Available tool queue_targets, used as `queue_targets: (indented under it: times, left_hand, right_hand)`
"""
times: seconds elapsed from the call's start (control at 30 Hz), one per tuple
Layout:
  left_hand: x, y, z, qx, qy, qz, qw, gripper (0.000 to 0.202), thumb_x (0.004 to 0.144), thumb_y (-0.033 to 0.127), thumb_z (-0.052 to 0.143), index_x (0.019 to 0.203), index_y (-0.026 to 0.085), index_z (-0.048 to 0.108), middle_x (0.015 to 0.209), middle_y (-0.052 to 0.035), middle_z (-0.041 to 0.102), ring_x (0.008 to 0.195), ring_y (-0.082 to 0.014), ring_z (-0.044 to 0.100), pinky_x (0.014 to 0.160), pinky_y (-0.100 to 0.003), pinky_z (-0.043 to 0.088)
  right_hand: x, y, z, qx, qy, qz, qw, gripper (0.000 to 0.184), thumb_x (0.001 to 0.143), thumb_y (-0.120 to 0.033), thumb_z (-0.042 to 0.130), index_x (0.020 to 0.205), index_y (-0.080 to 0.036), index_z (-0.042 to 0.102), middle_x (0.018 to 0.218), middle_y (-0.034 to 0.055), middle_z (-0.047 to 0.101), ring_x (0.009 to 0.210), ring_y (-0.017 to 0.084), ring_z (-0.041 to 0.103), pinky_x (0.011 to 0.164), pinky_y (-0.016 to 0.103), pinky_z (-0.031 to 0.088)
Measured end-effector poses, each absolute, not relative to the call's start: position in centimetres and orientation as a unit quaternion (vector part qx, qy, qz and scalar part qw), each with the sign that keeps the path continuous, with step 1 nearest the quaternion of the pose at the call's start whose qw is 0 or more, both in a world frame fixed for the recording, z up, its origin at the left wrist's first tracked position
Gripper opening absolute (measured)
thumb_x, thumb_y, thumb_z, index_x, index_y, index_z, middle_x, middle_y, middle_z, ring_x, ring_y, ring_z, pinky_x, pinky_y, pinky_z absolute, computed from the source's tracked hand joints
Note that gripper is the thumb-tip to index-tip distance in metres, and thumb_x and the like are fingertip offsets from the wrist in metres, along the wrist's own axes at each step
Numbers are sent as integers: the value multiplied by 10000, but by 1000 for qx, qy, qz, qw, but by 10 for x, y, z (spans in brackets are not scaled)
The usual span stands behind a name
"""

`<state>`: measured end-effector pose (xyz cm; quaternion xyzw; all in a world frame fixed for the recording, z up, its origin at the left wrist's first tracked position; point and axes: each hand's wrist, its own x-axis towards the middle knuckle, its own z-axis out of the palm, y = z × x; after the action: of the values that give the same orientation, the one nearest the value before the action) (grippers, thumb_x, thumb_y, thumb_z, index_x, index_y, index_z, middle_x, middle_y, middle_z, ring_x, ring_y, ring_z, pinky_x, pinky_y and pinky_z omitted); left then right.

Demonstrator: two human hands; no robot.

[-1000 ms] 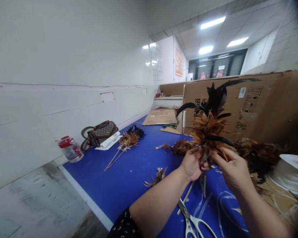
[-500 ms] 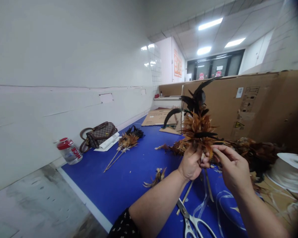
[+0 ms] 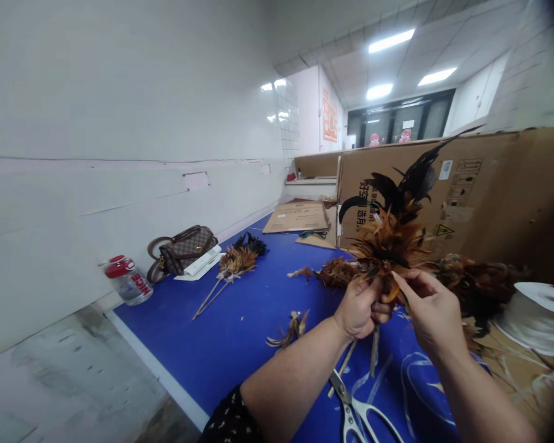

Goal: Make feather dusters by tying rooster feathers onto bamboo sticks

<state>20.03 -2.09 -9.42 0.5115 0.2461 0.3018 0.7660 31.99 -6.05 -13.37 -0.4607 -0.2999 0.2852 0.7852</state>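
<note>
We record a blue worktop (image 3: pixel 240 320) against a white wall (image 3: pixel 120 92), with cardboard boxes (image 3: pixel 489 197) at its far edge. Above it, the left hand (image 3: pixel 357 307) holds the feather bundle (image 3: pixel 390 240) in closed fingers; the right hand (image 3: pixel 431 314) pinches its base.

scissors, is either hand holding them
No, the scissors lie on the blue table below the left hand and right hand, both at the feather bundle.

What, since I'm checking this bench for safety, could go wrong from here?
The feather bundle is gripped only at its base by the left hand, with the right hand pinching there; feathers might slip out. The scissors lie between the forearms, so an arm could catch the blades.
</note>
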Motion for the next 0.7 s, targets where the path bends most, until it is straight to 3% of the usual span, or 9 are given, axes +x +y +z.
queue_targets:
  times: [0.17,0.4,0.57,0.7]
  left_hand:
    - [199,-20,-95,503,248,292,775,643,748,639,880,875,196,431,690,78,388,486,-2,228,446,-135,169]
    - [200,-22,-93,494,267,325,761,638,733,629,890,886,205,439,676,90,370,477,-6,210,441,-142,149]
    - [198,-17,-92,517,274,317,747,661,693,644,910,837,194,447,651,87,382,466,-1,229,438,-150,155]
    - [199,-17,-95,544,311,319,712,677,637,687,918,851,173,533,631,76,416,451,-15,295,426,-161,163]
  right_hand:
    - [323,-64,-132,-457,-338,262,780,338,820,-506,848,889,-181,784,883,62,746,774,176,680,715,257,568]
    - [320,-62,-134,-490,-364,221,761,329,852,-520,800,882,-192,787,918,90,771,821,228,731,776,329,608]
    - [318,-68,-132,-502,-380,174,757,314,887,-506,782,855,-195,765,902,89,763,824,231,736,782,329,622]
    - [319,-71,-129,-493,-423,176,739,281,902,-461,760,942,-183,770,908,78,763,771,202,723,716,290,614]
